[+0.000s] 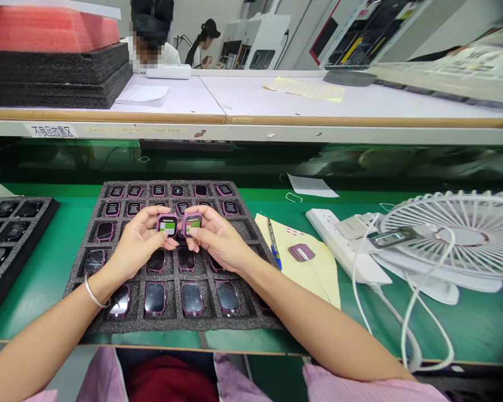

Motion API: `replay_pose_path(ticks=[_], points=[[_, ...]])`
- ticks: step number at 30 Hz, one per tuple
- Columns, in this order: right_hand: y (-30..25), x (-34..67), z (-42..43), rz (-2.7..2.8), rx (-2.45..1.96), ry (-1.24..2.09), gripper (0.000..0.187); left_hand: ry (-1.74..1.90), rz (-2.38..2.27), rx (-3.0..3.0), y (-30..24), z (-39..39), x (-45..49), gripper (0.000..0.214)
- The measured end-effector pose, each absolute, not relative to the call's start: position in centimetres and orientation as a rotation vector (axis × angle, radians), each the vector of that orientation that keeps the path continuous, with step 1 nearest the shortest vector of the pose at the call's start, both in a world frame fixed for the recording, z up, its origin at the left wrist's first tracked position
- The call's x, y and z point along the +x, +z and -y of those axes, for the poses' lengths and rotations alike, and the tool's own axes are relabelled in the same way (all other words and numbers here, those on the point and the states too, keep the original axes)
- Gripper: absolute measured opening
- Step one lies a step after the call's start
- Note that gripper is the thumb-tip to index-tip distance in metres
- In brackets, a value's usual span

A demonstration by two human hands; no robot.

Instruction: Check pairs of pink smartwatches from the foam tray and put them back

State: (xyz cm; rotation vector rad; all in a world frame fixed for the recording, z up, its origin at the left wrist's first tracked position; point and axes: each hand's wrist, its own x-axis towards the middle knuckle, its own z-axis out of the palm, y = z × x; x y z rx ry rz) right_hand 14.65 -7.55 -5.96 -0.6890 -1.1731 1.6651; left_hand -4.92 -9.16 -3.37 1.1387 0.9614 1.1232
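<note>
My left hand (146, 240) grips a purple-framed smartwatch body (167, 225) whose lit screen shows green and white. Side by side with it, a second purple smartwatch body (192, 224) is held in my right hand (213, 237), its screen lit green with some red. Both are raised over a dark grey foam tray (184, 324), thumbs at the screens' lower edges. More strapless watch bodies lie in the tray's compartments, such as one (191, 297) with a dark screen in the front row. Several in the back rows show white text. My hands hide part of the middle rows.
Another foam tray of dark watches (12, 231) lies at left. To the right are a pen (274, 244), yellow paper (318, 268) with a purple piece (302, 252), a power strip (347, 245), cables and a white fan (456, 237). A shelf (251, 120) spans the back; two people are beyond it.
</note>
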Motion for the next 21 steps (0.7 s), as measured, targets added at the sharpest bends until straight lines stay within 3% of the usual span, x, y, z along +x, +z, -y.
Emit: replay_pose_path(ticks=[8, 21], points=[[-5.66, 14.64, 7.71, 1.111, -0.695, 1.713, 0.037, 1.115, -0.92, 1.049, -3.0, 9.36, -5.04, 0.034], [-6.34, 14.6, 7.56, 1.186, -0.697, 1.625, 0.038, 1.106, -0.911, 1.06, -2.82, 9.42, -4.84, 0.034]])
